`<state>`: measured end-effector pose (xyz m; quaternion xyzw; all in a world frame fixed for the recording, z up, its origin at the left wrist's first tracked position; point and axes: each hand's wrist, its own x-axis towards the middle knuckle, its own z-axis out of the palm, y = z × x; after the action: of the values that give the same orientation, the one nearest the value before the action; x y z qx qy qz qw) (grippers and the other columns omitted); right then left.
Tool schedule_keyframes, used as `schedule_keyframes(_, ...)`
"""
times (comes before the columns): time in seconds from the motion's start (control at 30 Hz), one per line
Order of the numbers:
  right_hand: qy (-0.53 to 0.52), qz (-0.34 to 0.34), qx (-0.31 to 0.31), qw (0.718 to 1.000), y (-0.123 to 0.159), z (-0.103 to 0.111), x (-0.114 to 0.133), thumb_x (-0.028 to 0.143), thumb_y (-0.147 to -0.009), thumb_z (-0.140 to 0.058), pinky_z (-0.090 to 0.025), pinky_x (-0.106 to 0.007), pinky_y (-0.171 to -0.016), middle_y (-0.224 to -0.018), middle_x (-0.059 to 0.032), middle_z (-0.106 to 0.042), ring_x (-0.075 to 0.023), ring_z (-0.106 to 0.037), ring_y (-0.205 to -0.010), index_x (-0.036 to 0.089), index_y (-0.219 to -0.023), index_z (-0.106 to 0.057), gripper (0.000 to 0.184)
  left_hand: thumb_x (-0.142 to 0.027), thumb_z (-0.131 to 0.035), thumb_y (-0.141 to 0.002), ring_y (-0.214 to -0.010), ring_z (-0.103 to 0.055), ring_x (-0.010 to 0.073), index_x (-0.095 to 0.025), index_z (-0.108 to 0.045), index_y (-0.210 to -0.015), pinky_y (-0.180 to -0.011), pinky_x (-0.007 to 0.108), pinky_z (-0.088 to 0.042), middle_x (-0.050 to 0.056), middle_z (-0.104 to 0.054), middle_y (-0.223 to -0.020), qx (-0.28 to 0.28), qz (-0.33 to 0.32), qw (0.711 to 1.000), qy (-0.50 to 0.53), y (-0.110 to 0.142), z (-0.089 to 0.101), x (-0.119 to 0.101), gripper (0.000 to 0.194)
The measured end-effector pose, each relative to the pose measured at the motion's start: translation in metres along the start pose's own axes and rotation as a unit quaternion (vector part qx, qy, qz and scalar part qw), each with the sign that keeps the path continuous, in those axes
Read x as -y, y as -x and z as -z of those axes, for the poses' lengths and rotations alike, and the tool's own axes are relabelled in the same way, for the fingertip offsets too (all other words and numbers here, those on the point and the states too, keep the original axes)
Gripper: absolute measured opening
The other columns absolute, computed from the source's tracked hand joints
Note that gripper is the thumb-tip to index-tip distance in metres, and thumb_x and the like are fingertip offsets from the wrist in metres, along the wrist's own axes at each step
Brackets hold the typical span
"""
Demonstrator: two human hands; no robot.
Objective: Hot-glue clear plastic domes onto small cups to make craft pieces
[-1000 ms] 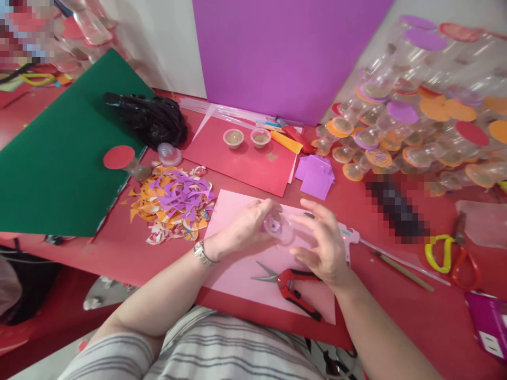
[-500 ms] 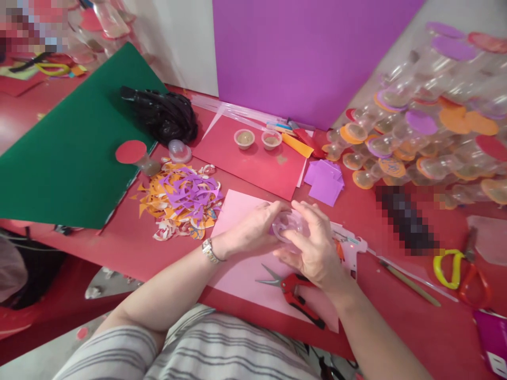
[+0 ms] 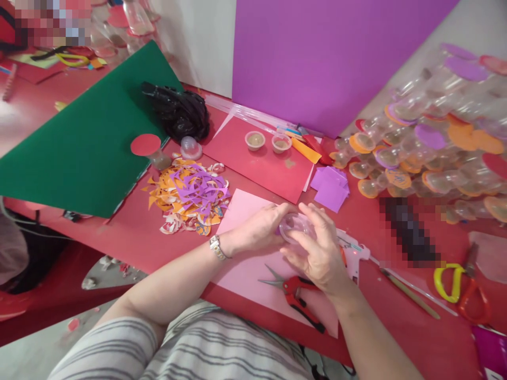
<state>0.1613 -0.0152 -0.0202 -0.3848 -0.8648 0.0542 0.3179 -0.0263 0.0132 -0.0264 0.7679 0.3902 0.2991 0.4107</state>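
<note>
A small clear plastic cup (image 3: pixel 293 227) is held between both my hands over a pink paper sheet (image 3: pixel 241 211). My left hand (image 3: pixel 259 229), with a watch on the wrist, grips it from the left. From the right, my right hand (image 3: pixel 320 253) closes its fingers around the cup. Red-handled snips (image 3: pixel 295 293) lie on the pink sheet just below my right hand. A white glue gun (image 3: pixel 354 253) lies right of that hand, partly hidden by it.
A pile of purple and orange paper scraps (image 3: pixel 190 195) lies left. Two small cups (image 3: pixel 269 141) stand on a red sheet, purple squares (image 3: pixel 330 187) beside it. Many clear cups with coloured discs (image 3: pixel 428 153) heap at right. Yellow and red scissors (image 3: pixel 455 287), a green sheet (image 3: pixel 87 142), a black bag (image 3: pixel 180 113).
My right hand has closed in from the right onto the clear cup, which my left hand held. The view has shifted, so everything sits further right in the frame.
</note>
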Motion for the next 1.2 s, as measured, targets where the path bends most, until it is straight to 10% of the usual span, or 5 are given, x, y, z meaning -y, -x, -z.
schedule_keyframes(1.2, 0.013, -0.014, 0.020, 1.000, 0.0009, -0.0012, -0.0013, 0.056, -0.089, -0.061, -0.037, -0.064, -0.113, -0.151, -0.0108, -0.044, -0.0378, -0.044, -0.137, 0.023, -0.094, -0.071, 0.034, -0.014, -0.068, -0.075, -0.087, -0.057, 0.0188, -0.019, -0.045, -0.097, -0.079, 0.035, -0.049, 0.007, -0.062, -0.098, 0.019, -0.013, 0.999, 0.031, 0.0008, 0.0003, -0.0046, 0.033)
